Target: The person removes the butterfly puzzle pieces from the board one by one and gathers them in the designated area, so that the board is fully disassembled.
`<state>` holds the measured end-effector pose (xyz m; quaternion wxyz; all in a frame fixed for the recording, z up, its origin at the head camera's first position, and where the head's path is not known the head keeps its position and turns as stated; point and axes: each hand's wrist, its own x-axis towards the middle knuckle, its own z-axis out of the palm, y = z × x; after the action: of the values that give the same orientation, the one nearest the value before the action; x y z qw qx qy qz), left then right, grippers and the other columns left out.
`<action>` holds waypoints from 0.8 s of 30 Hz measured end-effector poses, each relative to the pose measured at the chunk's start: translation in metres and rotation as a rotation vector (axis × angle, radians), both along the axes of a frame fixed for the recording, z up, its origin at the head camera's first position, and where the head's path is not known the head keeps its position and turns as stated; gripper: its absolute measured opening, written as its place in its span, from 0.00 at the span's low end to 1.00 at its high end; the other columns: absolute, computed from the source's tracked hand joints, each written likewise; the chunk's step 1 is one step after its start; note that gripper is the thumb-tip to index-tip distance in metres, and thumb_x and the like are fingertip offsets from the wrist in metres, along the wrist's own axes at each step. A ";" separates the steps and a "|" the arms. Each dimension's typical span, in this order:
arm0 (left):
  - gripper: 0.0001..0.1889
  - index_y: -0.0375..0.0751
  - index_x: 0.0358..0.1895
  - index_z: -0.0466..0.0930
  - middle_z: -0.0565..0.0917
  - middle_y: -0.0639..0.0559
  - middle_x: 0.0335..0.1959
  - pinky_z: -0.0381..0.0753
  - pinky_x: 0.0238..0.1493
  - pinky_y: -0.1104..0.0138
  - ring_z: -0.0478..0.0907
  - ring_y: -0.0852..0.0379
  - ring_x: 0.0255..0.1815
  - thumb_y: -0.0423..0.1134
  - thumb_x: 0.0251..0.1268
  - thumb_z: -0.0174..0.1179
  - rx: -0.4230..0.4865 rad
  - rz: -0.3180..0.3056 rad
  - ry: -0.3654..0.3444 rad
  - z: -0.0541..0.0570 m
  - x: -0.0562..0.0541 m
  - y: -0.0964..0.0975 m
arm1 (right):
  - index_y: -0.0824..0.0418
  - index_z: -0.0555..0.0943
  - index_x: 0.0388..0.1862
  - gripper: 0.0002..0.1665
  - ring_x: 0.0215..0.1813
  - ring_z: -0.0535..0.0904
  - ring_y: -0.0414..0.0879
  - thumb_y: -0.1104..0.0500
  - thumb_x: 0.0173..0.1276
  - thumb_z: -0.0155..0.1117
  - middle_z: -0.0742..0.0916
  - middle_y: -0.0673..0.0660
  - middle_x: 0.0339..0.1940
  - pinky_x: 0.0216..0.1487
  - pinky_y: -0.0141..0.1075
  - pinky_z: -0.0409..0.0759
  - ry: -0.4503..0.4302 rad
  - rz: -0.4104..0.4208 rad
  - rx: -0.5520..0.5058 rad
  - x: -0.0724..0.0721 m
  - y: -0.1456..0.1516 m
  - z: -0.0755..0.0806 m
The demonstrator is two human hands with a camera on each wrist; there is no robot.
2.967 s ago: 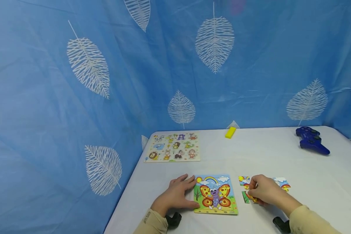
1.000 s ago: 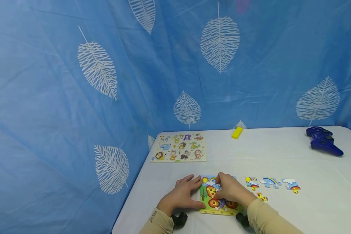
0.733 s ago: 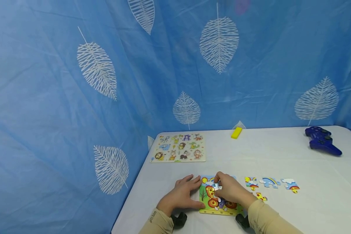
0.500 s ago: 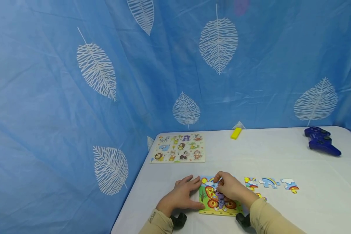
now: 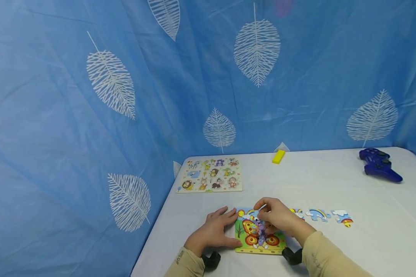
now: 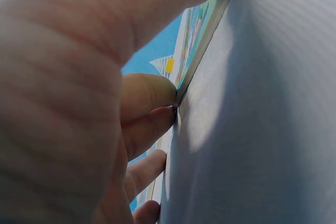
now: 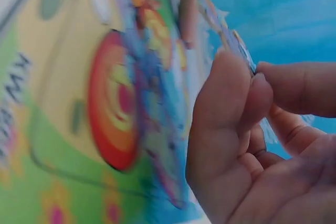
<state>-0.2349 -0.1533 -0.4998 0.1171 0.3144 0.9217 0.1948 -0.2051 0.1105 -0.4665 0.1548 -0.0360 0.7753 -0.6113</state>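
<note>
A butterfly jigsaw puzzle board (image 5: 242, 250) lies flat on the white table. Along its left edge rests my left hand (image 5: 213, 231), fingers spread, with thumb and index finger touching the board's side in the left wrist view. Over the board's upper right is my right hand (image 5: 280, 216). Its thumb and index finger pinch a jigsaw piece (image 7: 231, 38), seen nearly edge-on and raised off the board in the right wrist view. What is printed on that piece is hard to make out. The board's upper right part is hidden behind the right hand.
Loose jigsaw pieces lie right of the board: a rainbow piece (image 5: 317, 215), a cloud piece (image 5: 343, 217) and a sun piece (image 5: 298, 212) partly covered by the hand. Farther back are an animal puzzle board (image 5: 209, 175), a yellow block (image 5: 279, 156) and a blue game controller (image 5: 379, 165).
My right hand has moved from the loose pieces to over the board, then slightly up and right, showing more of the butterfly's purple body. My left hand has stayed at the board's edge.
</note>
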 end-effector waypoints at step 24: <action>0.50 0.58 0.79 0.65 0.59 0.66 0.82 0.51 0.80 0.43 0.49 0.49 0.85 0.69 0.52 0.72 0.016 0.012 -0.039 -0.001 -0.003 -0.001 | 0.67 0.77 0.57 0.15 0.26 0.73 0.46 0.64 0.73 0.59 0.78 0.56 0.32 0.25 0.39 0.80 -0.150 -0.074 0.302 0.042 0.156 0.009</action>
<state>-0.2380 -0.1548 -0.5005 0.1316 0.3059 0.9195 0.2090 -0.1630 0.2664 -0.4577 0.1933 0.0618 0.8453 -0.4943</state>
